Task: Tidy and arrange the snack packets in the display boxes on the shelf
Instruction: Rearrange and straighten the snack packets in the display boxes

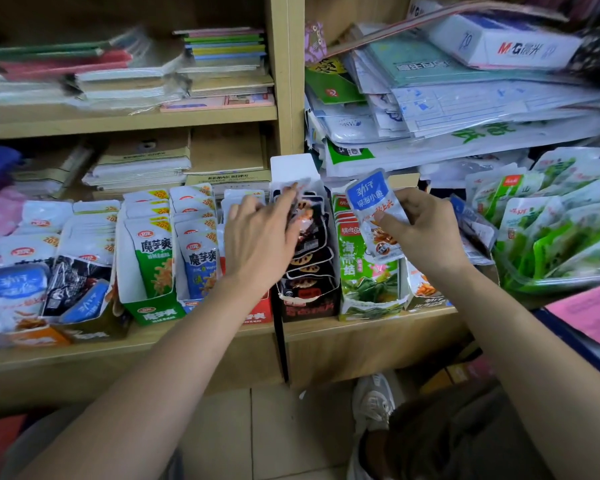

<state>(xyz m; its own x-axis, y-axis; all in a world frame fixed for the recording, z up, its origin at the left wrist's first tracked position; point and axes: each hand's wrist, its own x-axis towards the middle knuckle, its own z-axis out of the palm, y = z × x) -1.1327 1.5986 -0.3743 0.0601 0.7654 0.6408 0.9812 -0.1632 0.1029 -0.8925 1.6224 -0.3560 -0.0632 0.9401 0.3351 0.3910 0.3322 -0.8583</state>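
A row of display boxes with snack packets stands on the wooden shelf (pixel 361 327). My left hand (pixel 262 237) reaches into the black box (pixel 309 306) of dark packets, its fingers stretched over their tops near the white back flap (pixel 293 169). My right hand (pixel 423 230) pinches a blue-and-white fish snack packet (pixel 373 206) and holds it above the green seaweed box (pixel 368 292). To the left stand a green konjac box (pixel 149 271) and a blue one (pixel 198 261).
A torn box (pixel 32 306) with mixed packets sits at the far left. A clear tray of green packets (pixel 551 244) is at the right, beside a pink sheet (pixel 589 313). Stacked notebooks and papers (pixel 465 98) fill the upper shelves. A shoe (pixel 373 403) is on the floor below.
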